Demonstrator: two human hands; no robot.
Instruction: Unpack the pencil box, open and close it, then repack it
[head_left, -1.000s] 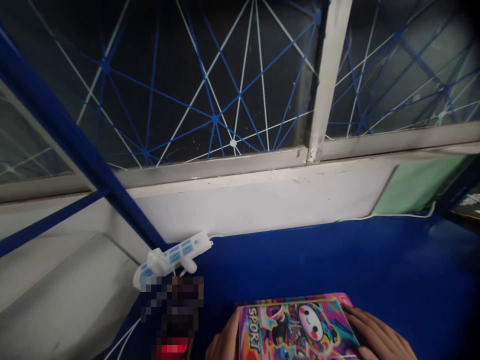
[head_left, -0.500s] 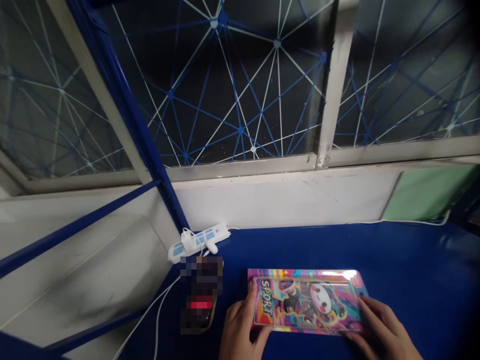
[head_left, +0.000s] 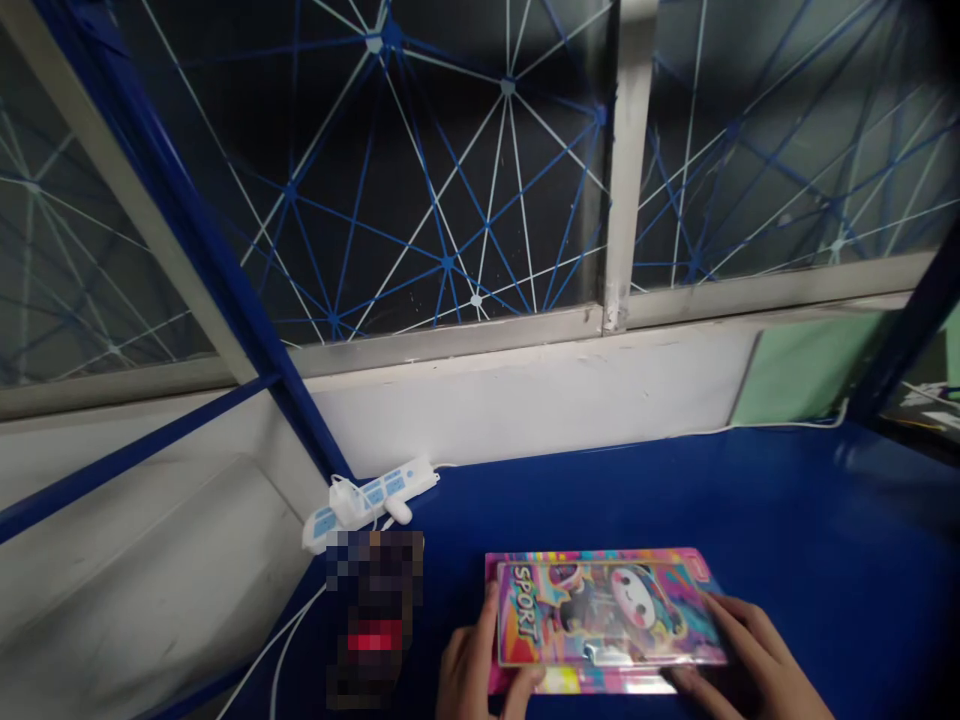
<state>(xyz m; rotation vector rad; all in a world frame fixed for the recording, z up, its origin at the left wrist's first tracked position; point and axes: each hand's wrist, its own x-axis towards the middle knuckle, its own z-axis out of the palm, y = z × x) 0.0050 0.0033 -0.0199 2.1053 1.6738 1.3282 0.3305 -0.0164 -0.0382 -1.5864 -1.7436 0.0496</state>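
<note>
A flat, colourful package (head_left: 607, 618) with the word SPORT and a white-faced cartoon figure lies in front of me over the blue table. A clear, shiny raised front covers its middle, and a pink and yellow card border shows around it. My left hand (head_left: 480, 665) grips the left end, fingers along the side and thumb at the lower edge. On the opposite end, my right hand (head_left: 750, 655) holds the right edge, its thumb near the lower right corner. The undersides of both hands are hidden.
A white power strip (head_left: 375, 505) with plugs and white cables lies at the table's (head_left: 637, 490) back left. Nearer me is a pixelated dark object (head_left: 375, 610) with a red patch. Behind stand a white wall (head_left: 525, 400), patterned windows and a blue metal post (head_left: 202, 250).
The package was low and partly out of frame at first; now it shows whole, between both hands. My view has swung about. Both hands keep hold of the package's ends.
</note>
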